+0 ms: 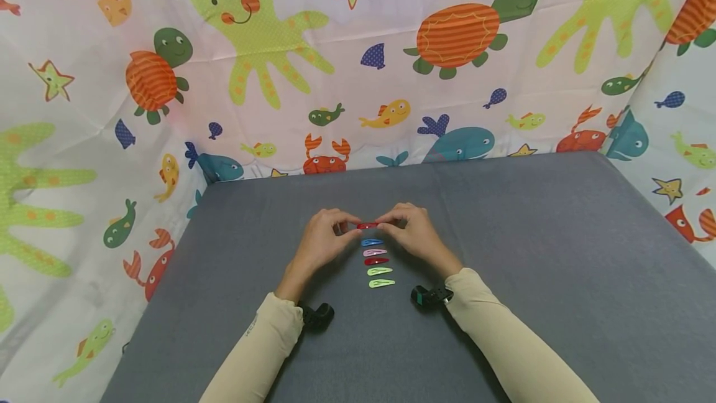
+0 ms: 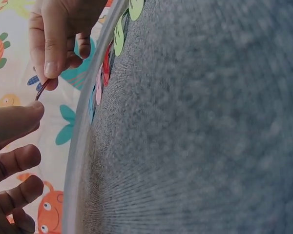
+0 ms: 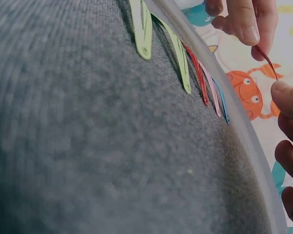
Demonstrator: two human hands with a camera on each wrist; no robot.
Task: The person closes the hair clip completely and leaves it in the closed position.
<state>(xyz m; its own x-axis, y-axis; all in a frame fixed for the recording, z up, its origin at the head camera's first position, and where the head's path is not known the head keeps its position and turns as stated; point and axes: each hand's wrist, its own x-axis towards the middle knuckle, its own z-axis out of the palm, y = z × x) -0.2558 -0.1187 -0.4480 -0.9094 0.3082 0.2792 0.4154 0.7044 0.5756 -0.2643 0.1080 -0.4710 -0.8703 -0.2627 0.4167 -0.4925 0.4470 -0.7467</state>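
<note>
A red hair clip (image 1: 367,226) is held just above the grey table (image 1: 531,254) at its middle. My left hand (image 1: 351,229) pinches its left end and my right hand (image 1: 383,224) pinches its right end. The left wrist view shows the red hair clip (image 2: 41,90) between my left thumb (image 2: 19,117) and the right hand's fingertips (image 2: 52,66). In the right wrist view the same clip (image 3: 266,59) is seen edge-on. Nearer me lies a row of clips: blue (image 1: 371,242), pink (image 1: 374,252), red (image 1: 376,261) and two green (image 1: 380,277).
A sheet printed with sea animals (image 1: 268,61) walls the table at the back and on both sides. Black wrist cameras (image 1: 317,314) (image 1: 429,296) rest on the cloth by my sleeves. Bare grey cloth lies left and right of the row.
</note>
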